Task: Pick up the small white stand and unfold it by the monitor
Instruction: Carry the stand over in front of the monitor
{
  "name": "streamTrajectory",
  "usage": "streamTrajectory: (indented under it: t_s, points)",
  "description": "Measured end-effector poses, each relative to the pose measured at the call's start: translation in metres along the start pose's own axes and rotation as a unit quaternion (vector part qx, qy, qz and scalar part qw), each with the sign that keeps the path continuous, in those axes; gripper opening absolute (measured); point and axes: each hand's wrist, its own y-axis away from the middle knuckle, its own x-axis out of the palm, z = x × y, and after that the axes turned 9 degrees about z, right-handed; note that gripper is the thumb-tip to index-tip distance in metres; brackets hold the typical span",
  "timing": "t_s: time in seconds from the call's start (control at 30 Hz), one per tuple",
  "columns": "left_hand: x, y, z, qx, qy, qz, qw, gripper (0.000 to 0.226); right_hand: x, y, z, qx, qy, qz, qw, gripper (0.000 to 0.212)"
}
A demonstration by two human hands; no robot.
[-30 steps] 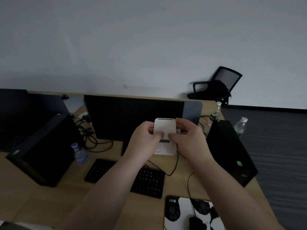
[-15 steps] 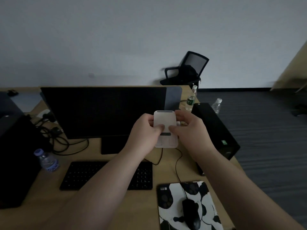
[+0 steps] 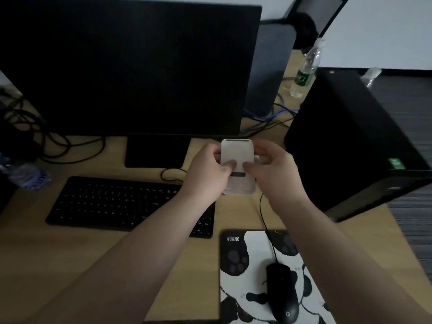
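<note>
The small white stand (image 3: 236, 152) is held in the air in both hands, just below the lower right corner of the black monitor (image 3: 131, 66). My left hand (image 3: 207, 169) grips its left side with the thumb pressed on its front plate. My right hand (image 3: 272, 167) grips the right side, thumb on the front too. The stand's upper plate faces me, and a lower section with a dark slot shows beneath the thumbs. How far its plates are apart I cannot tell.
A black keyboard (image 3: 121, 202) lies in front of the monitor on the wooden desk (image 3: 35, 265). A panda mouse pad (image 3: 252, 277) with a black mouse (image 3: 281, 292) sits at the near right. A black computer tower (image 3: 350, 141) stands right, with a water bottle (image 3: 305, 71) behind.
The view has tilted down and closer to the desk. Both hands have stayed closed on the stand, which now hangs lower, near the monitor's base.
</note>
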Motion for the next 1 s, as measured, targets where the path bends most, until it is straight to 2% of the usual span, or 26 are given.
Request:
streamTrajectory:
  t_s: [0.37,1.0]
  points:
    - [0.027,-0.072,0.092,-0.049,0.007,-0.003,0.999,0.036,0.047,-0.068,-0.082,0.053,-0.026,0.062,0.996,0.047]
    - [0.036,-0.113,0.125,-0.085,0.0,-0.01,0.996,0.037,0.074,-0.103,-0.119,0.066,-0.03,0.062,0.995,0.049]
